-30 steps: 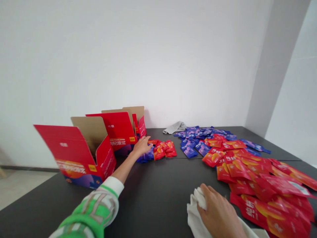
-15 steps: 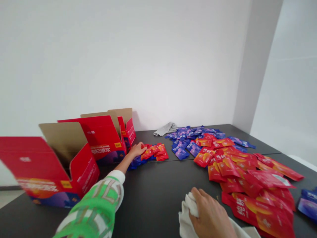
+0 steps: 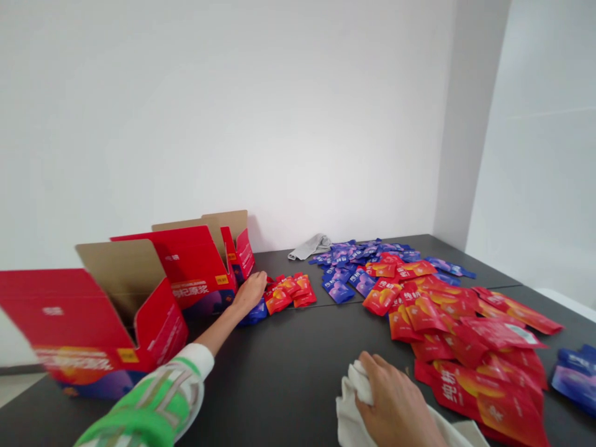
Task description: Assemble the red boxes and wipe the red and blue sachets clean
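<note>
My left hand [image 3: 251,290] reaches out over the far left of the table, its fingers curled closed beside the front of the boxes. A bit of red shows at its fingertips, but what it holds, if anything, is hidden. Just right of it lie several small red pouches [image 3: 291,290], and a blue pouch [image 3: 255,313] is partly under the wrist. In the lower right, my right hand [image 3: 395,403] is closed around a crumpled white cloth [image 3: 350,410] close to the near edge of the view.
Open red cartons [image 3: 156,326] stand in a row on the left, flaps up. A large heap of red pouches [image 3: 465,347] spreads on the right, with blue pouches [image 3: 354,257] behind. Another blue pouch [image 3: 575,379] lies far right. A grey cloth [image 3: 310,246] rests near the wall.
My left hand has drawn left and a little nearer, off the small red pouches and toward the cartons. The right hand stays on the white cloth. The view has shifted slightly.
</note>
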A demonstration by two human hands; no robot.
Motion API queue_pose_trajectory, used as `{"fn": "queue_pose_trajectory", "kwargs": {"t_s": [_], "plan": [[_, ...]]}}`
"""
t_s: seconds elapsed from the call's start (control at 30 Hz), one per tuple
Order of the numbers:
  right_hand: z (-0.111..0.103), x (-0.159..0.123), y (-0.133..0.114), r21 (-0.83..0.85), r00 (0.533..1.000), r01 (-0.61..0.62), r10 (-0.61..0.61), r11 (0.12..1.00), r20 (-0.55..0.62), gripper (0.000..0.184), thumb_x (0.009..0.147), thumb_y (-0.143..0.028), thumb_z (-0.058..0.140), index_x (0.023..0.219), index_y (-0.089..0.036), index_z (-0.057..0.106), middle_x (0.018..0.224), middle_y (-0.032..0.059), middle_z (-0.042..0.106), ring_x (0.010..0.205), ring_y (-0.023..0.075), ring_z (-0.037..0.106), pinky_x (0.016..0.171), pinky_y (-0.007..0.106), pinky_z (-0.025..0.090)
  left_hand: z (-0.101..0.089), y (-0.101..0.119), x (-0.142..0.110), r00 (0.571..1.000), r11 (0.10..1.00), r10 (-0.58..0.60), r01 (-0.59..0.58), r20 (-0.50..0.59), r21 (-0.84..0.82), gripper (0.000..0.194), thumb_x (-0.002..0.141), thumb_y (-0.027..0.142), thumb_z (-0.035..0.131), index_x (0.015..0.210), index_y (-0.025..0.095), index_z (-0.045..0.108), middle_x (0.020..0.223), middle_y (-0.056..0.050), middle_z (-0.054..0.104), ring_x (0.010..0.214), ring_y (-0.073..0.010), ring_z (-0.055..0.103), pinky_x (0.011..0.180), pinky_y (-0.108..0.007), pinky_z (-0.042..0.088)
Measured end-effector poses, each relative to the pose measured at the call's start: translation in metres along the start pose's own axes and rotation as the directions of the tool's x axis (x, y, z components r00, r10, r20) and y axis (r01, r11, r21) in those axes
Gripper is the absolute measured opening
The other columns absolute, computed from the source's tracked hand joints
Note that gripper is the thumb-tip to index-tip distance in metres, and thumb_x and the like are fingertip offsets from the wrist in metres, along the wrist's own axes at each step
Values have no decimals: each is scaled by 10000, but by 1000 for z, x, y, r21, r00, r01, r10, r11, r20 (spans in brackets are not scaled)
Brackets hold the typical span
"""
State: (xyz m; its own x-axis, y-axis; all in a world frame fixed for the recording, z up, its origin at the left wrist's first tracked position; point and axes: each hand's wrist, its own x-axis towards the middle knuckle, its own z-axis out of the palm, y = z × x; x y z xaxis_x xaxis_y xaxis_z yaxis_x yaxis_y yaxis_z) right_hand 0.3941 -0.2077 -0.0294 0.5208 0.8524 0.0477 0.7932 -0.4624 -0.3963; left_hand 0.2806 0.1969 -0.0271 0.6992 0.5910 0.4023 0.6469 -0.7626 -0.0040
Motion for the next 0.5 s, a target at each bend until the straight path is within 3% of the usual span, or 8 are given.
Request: {"fn": "queue_pose_trajectory", "kwargs": {"t_s": [0.17, 0.27, 0.33, 0.43, 0.5], "plan": [[4, -1, 2, 6, 998, 33, -33, 999, -59, 372, 690, -141, 509, 1054, -211, 543, 1027, 71, 607, 943, 235, 577, 779, 316, 421, -4, 3, -32, 985, 988, 129, -139, -118, -74, 332, 928, 262, 202, 1086, 182, 484, 1190, -84, 529, 1150, -178, 469, 1006, -338, 358], [5, -3, 2, 3, 995, 54, -53, 999, -82, 373, 685, -137, 512, 1048, -220, 538, 1000, 53, 608, 923, 240, 582, 760, 323, 423, -9, 0, -53, 959, 959, 226, -249, -169, -134, 223, 883, 279, 334, 947, 206, 535, 1170, -56, 544, 1150, -190, 471, 1011, -345, 363], [6, -4, 2, -1, 993, 64, -64, 998, -95, 393, 682, -137, 513, 1065, -220, 531, 1007, 53, 607, 925, 239, 580, 767, 325, 420, -18, 1, -60, 950, 953, 226, -262, -216, -151, 138, 839, 272, 414, 850, 209, 537, 1110, -51, 571, 1099, -207, 501, 980, -356, 387], [8, -5, 1, -9, 992, 74, -75, 997, -101, 406, 670, -133, 509, 1066, -219, 531, 1006, 56, 610, 914, 238, 582, 764, 328, 423, -38, 17, -58, 944, 964, 178, -223, -277, -142, 164, 825, 276, 438, 941, 206, 530, 1082, -65, 579, 1046, -221, 523, 944, -374, 406], [9, -5, 1, -13, 993, 73, -74, 997, -97, 395, 664, -134, 506, 1049, -215, 540, 1006, 63, 613, 904, 240, 584, 756, 331, 427, -46, 40, -48, 940, 958, 205, -249, -272, -140, 257, 843, 305, 425, 1065, 201, 504, 1116, -76, 566, 1072, -224, 510, 966, -377, 384]]}}
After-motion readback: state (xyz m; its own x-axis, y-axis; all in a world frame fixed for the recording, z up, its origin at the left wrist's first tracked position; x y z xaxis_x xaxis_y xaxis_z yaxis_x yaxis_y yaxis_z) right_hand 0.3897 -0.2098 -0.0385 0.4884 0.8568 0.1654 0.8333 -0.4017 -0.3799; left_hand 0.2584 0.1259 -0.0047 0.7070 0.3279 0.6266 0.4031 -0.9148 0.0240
